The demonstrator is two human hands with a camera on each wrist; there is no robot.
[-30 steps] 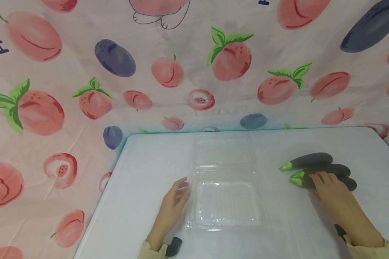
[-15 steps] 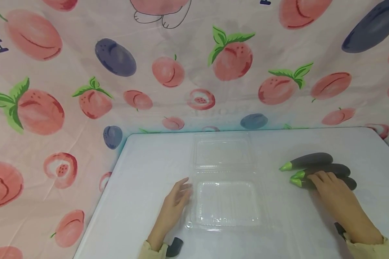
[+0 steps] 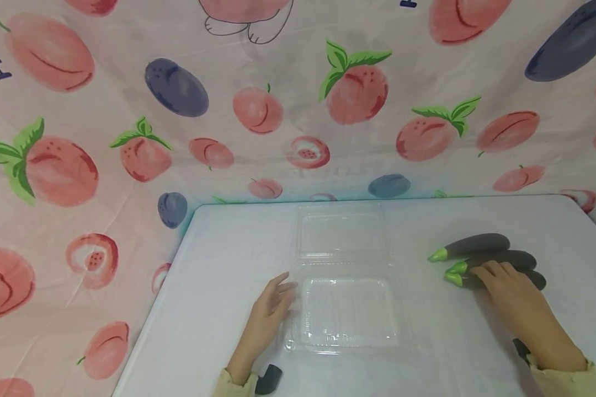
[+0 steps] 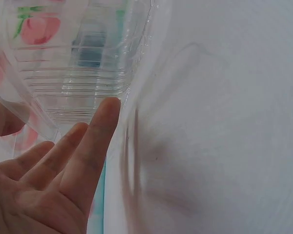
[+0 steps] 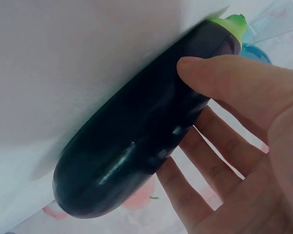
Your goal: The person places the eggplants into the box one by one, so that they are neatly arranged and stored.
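A clear plastic clamshell container [image 3: 349,314] lies unfolded on the white table, its lid [image 3: 345,234] laid back behind the base. My left hand [image 3: 265,314] is at the left side of the base. Its fingers are extended, and the index fingertip [image 4: 107,107] comes right up to the ribbed plastic wall in the left wrist view. At the right, my right hand [image 3: 514,295] grips the nearest of three dark eggplants. The right wrist view has the thumb on one side of this eggplant [image 5: 122,141] and the fingers on the other. Its green cap points away from the wrist.
Just behind the held eggplant lie a middle eggplant [image 3: 511,257] and a far eggplant [image 3: 477,245], green caps to the left. The table [image 3: 218,248] ends at the back against a fruit-printed cloth [image 3: 213,71], which also hangs along the left.
The fingers of my left hand have shifted very slightly right, towards the container. My right hand stays on the nearest eggplant, almost still.
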